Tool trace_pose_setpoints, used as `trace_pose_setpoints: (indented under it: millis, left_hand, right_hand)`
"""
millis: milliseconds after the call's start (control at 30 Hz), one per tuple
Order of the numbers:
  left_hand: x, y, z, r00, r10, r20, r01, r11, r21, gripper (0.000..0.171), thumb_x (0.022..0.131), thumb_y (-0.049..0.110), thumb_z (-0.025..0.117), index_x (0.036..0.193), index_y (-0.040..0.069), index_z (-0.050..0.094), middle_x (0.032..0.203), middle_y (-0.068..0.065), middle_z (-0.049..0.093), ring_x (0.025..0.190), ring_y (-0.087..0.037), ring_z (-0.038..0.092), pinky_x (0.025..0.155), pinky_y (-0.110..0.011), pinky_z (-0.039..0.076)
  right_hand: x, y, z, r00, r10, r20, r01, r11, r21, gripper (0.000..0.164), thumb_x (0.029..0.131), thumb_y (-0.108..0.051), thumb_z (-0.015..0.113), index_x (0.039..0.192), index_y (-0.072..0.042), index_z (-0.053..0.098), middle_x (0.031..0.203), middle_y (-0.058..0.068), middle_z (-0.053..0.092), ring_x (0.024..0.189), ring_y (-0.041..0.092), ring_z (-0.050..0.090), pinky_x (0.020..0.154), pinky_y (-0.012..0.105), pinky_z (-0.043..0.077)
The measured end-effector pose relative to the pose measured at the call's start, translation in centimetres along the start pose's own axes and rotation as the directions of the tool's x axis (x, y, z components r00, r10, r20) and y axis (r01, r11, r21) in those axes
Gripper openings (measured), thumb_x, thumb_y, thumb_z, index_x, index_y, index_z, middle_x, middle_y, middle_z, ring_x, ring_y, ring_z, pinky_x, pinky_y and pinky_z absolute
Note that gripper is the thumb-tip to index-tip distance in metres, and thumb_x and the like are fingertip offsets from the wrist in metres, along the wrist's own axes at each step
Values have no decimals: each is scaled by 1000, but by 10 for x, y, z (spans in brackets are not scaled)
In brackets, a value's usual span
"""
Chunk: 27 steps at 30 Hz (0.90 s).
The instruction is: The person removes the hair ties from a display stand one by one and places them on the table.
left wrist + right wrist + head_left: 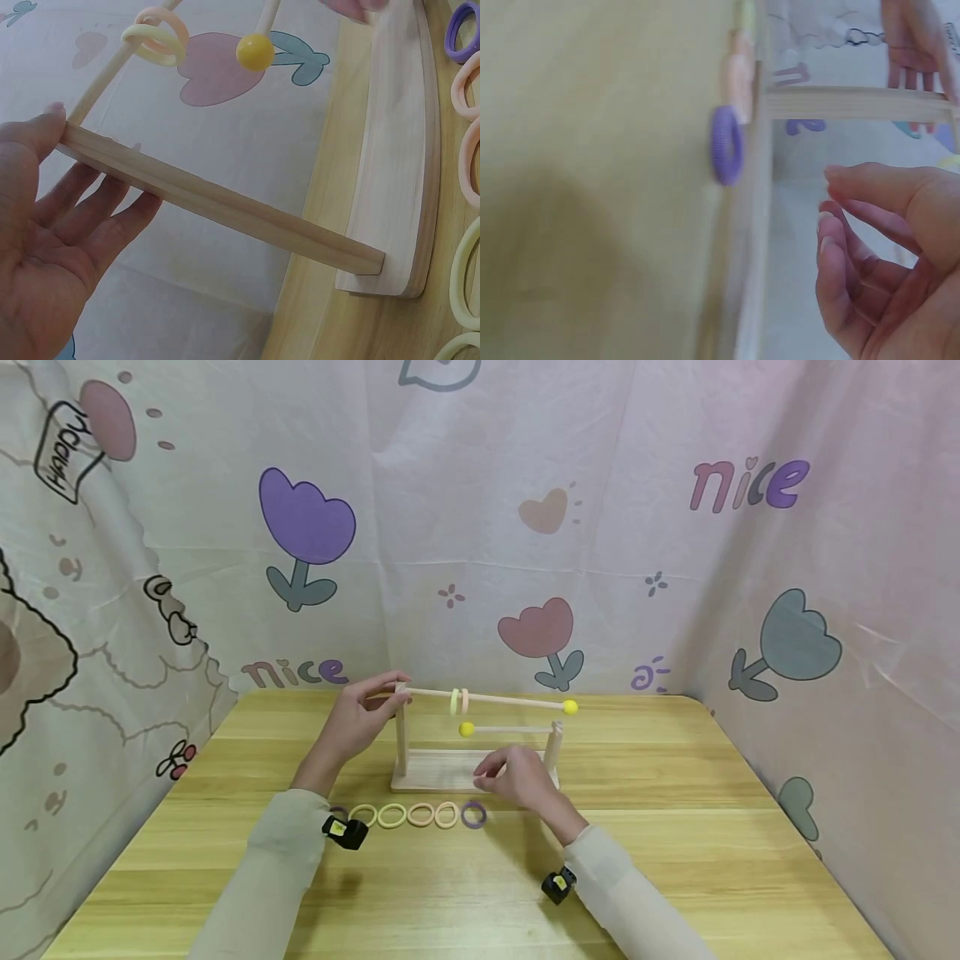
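Note:
A wooden stand (435,770) has two upright posts, each bearing a rod tipped with a yellow ball (570,707). My left hand (362,714) grips the top of the taller left post (225,202), its thumb at the end and its fingers against the side. A pale yellow ring (142,46) and a peach ring (465,701) hang on the upper rod. In front of the base, my right hand (517,774) hovers with fingers loosely bent and nothing between thumb and fingertips, as the right wrist view shows. A purple ring (473,815) lies just left of it.
Several rings in yellow and peach (392,816) lie in a row in front of the stand, the leftmost partly hidden by the left wrist. The wooden table (675,827) extends on both sides. A printed curtain (637,568) hangs behind.

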<state>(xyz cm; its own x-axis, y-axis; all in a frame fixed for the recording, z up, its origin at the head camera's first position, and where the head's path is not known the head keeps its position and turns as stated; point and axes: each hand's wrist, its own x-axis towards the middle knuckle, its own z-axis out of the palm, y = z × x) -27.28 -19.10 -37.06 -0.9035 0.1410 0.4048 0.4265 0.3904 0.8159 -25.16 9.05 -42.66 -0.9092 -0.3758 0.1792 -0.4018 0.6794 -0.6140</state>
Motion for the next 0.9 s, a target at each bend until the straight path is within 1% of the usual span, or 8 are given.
trace_pose_setpoints:
  millis: [133,233,400,533,633,667,800,900]
  left_hand:
    - [0,0,0,1000,0,0,0,1000,6,30,103,28,66,128,12,69,124,-14,72,113,-30,71,93,-22,60]
    - [0,0,0,1000,1,2,-1,1000,2,30,102,28,66,128,12,69,125,-13,72,113,-30,71,93,-22,60]
    - [0,1,0,1000,7,-1,-7,1000,-2,30,102,28,66,128,12,69,123,-14,72,112,-30,72,92,-20,60]
    - [0,1,0,1000,4,3,-4,1000,-3,31,102,29,66,129,12,69,124,-14,72,113,-30,71,92,-20,60]
    - [0,1,0,1000,-2,6,2,1000,-4,31,103,29,65,129,12,69,125,-13,72,114,-30,71,92,-20,60]
    - [0,1,0,1000,-3,6,3,1000,-5,31,103,29,65,129,12,69,125,-13,72,114,-30,71,92,-20,60]
    - [0,1,-1,1000,-3,3,3,1000,-3,31,103,28,65,129,13,69,123,-13,72,113,-30,71,91,-20,60]
    - [0,1,-1,1000,-4,4,4,1000,-1,31,103,29,65,128,13,69,122,-13,73,112,-29,72,91,-20,60]
  right_hand:
    - [2,-8,-12,995,-30,-93,36,998,55,6,85,-17,85,87,-12,83,79,0,77,58,4,56,50,17,44]
    - [5,-12,-17,983,-58,-172,74,994,86,6,84,-14,85,88,-10,83,80,4,78,57,7,59,50,16,47]
    - [9,-19,-24,945,-104,-308,144,983,110,8,85,-13,84,90,-8,83,82,7,79,54,11,60,48,15,46]
    - [12,-21,-26,911,-112,-396,175,976,127,9,85,-15,84,91,-9,83,78,6,79,47,5,52,44,15,39]
    - [15,-23,-26,892,-114,-438,188,974,130,10,85,-16,85,91,-8,83,77,6,78,45,4,49,42,14,35]
    - [15,-24,-26,887,-116,-447,192,973,128,11,85,-16,85,92,-8,83,77,6,78,45,6,51,42,14,34]
    - [19,-27,-23,873,-120,-473,199,972,122,11,84,-15,85,92,-8,83,76,7,78,49,13,59,45,13,41]
    - [21,-29,-21,869,-113,-481,198,972,129,11,84,-14,85,93,-7,83,75,8,77,54,16,65,50,14,48]
